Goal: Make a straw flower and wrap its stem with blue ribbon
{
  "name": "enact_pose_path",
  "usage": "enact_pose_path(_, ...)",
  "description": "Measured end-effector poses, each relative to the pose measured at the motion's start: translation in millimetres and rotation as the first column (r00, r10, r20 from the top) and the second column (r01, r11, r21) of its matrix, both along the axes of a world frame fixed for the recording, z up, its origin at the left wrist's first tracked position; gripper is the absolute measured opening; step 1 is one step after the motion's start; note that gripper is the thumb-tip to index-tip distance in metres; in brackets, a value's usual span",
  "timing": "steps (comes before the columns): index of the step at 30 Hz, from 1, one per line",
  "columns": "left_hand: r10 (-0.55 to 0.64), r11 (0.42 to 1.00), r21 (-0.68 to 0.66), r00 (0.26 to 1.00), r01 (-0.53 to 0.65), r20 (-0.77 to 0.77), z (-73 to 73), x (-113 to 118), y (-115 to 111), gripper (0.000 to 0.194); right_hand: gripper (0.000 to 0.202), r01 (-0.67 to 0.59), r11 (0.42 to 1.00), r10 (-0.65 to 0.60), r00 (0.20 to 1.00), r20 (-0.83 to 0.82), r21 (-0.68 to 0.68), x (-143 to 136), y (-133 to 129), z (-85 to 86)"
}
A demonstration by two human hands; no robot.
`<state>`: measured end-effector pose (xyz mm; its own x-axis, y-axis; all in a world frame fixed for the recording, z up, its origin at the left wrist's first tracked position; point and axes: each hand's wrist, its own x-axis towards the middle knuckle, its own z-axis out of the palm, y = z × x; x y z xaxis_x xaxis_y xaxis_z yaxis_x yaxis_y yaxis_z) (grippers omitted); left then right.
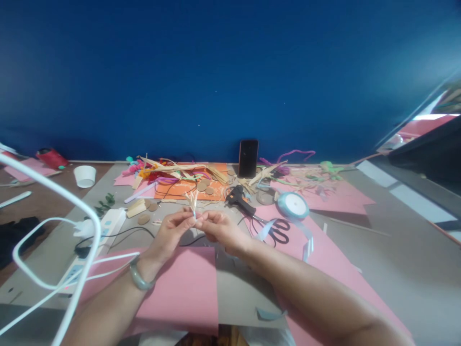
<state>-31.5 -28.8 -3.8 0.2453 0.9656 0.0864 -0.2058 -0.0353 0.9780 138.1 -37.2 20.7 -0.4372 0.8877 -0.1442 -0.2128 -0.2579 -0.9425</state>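
Note:
A small bundle of pale dried strips (192, 199) stands upright between my hands, its tips fanned out above the fingers. Something light blue, like ribbon, shows around its base, mostly hidden by the fingertips. My left hand (177, 227) pinches the bundle from the left. The thumb and fingers of my right hand (220, 228) are pressed together at the same base, touching my left fingertips. Just beyond my right hand lie a black hot glue gun (242, 201) and dark-handled scissors (281, 231). A spool of light blue ribbon (293, 205) rests to the right, its loose end trailing.
Pink paper sheets (180, 293) lie on the grey table. A phone (248, 158) leans upright against the blue wall. At left are a power strip (113, 223), white cables (88, 240) and a white cup (85, 177). Colourful craft scraps (165, 170) are piled at the back.

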Motion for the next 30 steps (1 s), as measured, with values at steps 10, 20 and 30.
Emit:
enact_pose_path(10, 0.075, 0.997, 0.005, 0.997, -0.075, -0.012, 1.2, 1, 2, 0.019, 0.035, 0.102, 0.995, -0.103, 0.994, 0.046, 0.020, -4, 1, -9.0)
enact_pose_path(20, 0.116, 0.993, -0.018, 0.993, -0.116, -0.007, -1.1, 0, 4, 0.015, 0.028, 0.130, 0.986, -0.143, 0.983, 0.119, 0.106, -2, -1, -2.4)
enact_pose_path(30, 0.162, 0.983, 0.110, 0.971, -0.144, -0.175, 5.8, 0, 3, 0.018, 0.010, 0.177, 0.862, -0.342, 0.895, 0.288, 0.474, -3, -2, 3.8)
